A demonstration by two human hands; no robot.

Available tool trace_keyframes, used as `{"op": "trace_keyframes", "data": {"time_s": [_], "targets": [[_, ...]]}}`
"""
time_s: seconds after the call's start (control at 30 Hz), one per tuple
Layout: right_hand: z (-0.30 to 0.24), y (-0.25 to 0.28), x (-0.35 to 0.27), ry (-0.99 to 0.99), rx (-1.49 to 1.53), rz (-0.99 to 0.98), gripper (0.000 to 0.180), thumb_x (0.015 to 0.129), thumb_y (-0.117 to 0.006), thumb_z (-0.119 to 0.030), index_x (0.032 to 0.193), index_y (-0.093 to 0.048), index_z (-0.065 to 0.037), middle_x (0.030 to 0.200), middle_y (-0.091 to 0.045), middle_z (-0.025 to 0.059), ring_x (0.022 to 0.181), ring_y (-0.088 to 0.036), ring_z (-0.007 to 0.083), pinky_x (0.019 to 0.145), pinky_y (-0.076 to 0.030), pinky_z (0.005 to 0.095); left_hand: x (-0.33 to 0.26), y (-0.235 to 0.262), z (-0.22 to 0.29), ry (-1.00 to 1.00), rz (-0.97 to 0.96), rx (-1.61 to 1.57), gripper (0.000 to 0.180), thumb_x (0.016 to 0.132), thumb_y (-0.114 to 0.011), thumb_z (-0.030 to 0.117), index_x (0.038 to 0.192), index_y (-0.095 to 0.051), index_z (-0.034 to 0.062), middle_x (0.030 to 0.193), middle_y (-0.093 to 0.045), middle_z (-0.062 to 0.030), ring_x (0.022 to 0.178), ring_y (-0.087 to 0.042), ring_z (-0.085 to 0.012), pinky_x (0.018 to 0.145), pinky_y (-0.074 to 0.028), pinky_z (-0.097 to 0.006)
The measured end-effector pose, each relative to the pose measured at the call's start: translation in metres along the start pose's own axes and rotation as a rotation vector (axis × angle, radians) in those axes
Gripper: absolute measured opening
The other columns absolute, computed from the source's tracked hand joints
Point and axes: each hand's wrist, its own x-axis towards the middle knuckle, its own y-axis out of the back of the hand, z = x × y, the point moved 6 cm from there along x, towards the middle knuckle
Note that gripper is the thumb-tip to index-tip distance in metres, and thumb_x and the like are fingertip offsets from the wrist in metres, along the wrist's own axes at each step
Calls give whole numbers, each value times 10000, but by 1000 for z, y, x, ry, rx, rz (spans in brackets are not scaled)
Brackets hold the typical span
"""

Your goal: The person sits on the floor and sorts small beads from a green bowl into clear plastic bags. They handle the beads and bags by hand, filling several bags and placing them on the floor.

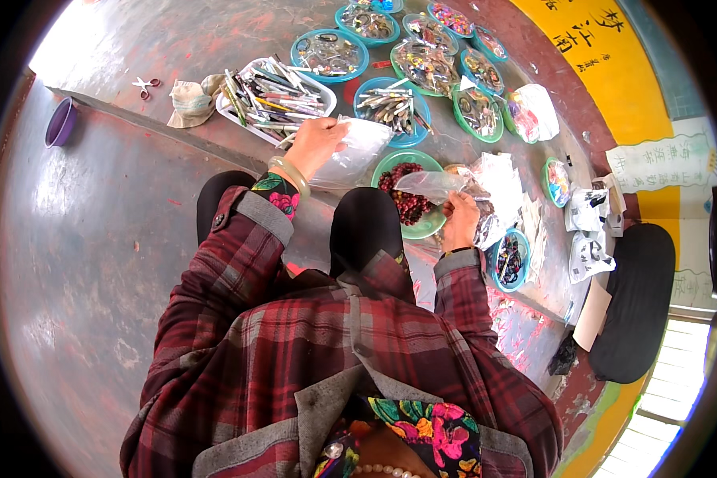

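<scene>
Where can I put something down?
Bare grey floor lies between the purple plastic tub and the plaid left sleeve; more lies beyond the red-handled metal scissors. Round teal and green basins crowd the space between the white rectangular basket and right hand.

Looks like an informal sorting workshop; exact kind of place uncertain. You're seated by a raised grey step [215, 40] above a worn, red-flecked floor [111, 263]. Small goods sorted by kind: plastic basins [294, 56], a white tray [331, 99] heaped with pens [271, 92], dark red beads [414, 212]. Clear bags [364, 142] in your hands [317, 146]. Yellow-painted, lettered wall [637, 84]; paper sheets [660, 166] on it.
</scene>
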Motion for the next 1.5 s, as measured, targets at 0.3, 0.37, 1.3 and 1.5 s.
{"op": "trace_keyframes", "data": {"time_s": [0.3,0.37,1.3,1.5], "targets": [[-40,-7,-4,152,-268,-201,80,766,-598,-70,820,-593,-11,700,-581,16,589,-527,109,543,-411,253,-1,0,5,-31,9,44,272,858,-568,200,712,-567,-30,660,-429,31,627,-450,-47,636,-470,-231],[-65,-23,-12,278,-561,-292,85,748,-598,-67,803,-600,-2,705,-601,37,611,-548,127,561,-421,271,-1,-2,6,-48,20,59,283,858,-570,213,717,-565,-33,654,-424,34,623,-451,-47,637,-471,-230],[-152,-229,-75,1012,-1058,-714,150,786,-495,-187,740,-579,-73,712,-597,124,686,-567,336,578,-426,431,-25,-21,48,-143,-195,8,266,836,-587,256,895,-611,-2,741,-558,30,678,-487,-31,594,-403,-201],[-149,-227,-71,1045,-1062,-713,151,787,-480,-184,755,-579,-75,722,-598,126,690,-568,336,577,-427,433,-15,-20,38,-184,-221,136,221,816,-614,180,913,-608,-19,770,-584,13,687,-503,-35,608,-414,-195]]}}
